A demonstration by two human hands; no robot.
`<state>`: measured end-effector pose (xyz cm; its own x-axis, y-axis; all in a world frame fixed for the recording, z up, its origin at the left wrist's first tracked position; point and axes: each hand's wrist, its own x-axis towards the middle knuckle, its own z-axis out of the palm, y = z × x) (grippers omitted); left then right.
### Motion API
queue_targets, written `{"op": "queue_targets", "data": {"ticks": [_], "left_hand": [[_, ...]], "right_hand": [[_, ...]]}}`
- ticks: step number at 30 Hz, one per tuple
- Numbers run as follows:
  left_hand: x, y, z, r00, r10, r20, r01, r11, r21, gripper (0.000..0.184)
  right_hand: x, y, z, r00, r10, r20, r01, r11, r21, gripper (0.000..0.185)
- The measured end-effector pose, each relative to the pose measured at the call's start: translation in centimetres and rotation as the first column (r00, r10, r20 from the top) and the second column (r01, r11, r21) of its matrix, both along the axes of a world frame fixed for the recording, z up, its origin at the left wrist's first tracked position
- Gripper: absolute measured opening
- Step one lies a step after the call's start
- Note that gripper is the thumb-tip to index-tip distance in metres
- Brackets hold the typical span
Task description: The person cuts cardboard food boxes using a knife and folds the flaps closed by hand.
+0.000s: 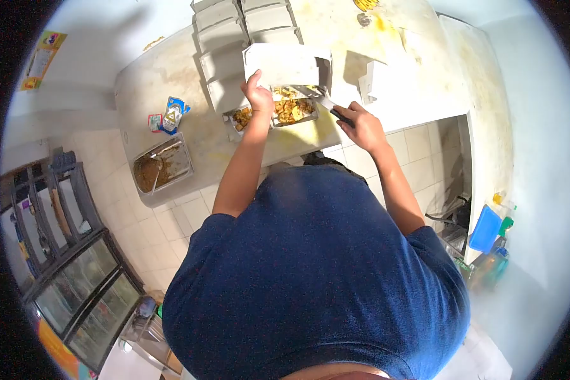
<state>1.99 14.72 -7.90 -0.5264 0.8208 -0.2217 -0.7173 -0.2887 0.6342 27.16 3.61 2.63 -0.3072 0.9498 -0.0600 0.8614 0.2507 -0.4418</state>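
White cardboard is forming the open box (pixel 284 62), which is sitting on the stained counter (pixel 161 76) in front of the person, its lid (pixel 266 60) standing raised at the back. Yellow and brown food pieces (pixel 290 113) are lying inside the open box. At its left side, the left hand (pixel 258 101) is resting against the lid's lower corner with a digit pointing up; whether it is pinching the cardboard, I cannot tell. To the right of the open box, the right hand (pixel 365 128) is grasping a dark-handled utensil (pixel 344 118), whose metal end is reaching over the box's right edge. Just left of the open box, a smaller food-filled container (pixel 241 118) is showing partly behind the left forearm. Rows of pale boxes (pixel 221 62) are standing behind and left of it. Farther left, a blue-and-white packet (pixel 173 115) is lying beside a small red packet (pixel 154 123), and a metal tray (pixel 182 158) is holding brown sauce (pixel 148 172). Behind and right of the open box, a white carton (pixel 375 79) is standing.
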Motion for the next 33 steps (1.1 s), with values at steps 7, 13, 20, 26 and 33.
{"op": "queue_targets", "data": {"ticks": [7, 13, 20, 26, 33], "left_hand": [[0.0, 0.6, -0.7, 0.993, -0.104, -0.051, 0.106, 0.994, 0.037, 0.015], [0.6, 0.6, 0.0, 0.992, -0.079, -0.100, 0.087, 0.993, 0.080, 0.015], [1.3, 0.9, 0.0, 0.990, -0.092, -0.110, 0.101, 0.991, 0.084, 0.016], [1.7, 1.2, -0.6, 0.986, -0.124, -0.112, 0.134, 0.987, 0.087, 0.016], [1.9, 1.7, -0.1, 0.976, -0.173, -0.135, 0.184, 0.980, 0.080, 0.016]], "right_hand": [[-1.1, 1.6, -1.1, 0.998, 0.052, 0.035, -0.051, 0.998, -0.049, 0.032], [0.2, 1.9, 0.7, 0.995, 0.053, 0.088, -0.043, 0.993, -0.114, 0.030], [-1.2, 2.7, 0.5, 0.989, 0.017, 0.144, -0.010, 0.999, -0.048, 0.024], [-1.1, 1.7, 0.7, 0.985, 0.050, 0.165, -0.041, 0.997, -0.059, 0.024], [-0.9, 1.9, 1.5, 0.981, -0.064, 0.183, 0.077, 0.995, -0.065, 0.028]]}}
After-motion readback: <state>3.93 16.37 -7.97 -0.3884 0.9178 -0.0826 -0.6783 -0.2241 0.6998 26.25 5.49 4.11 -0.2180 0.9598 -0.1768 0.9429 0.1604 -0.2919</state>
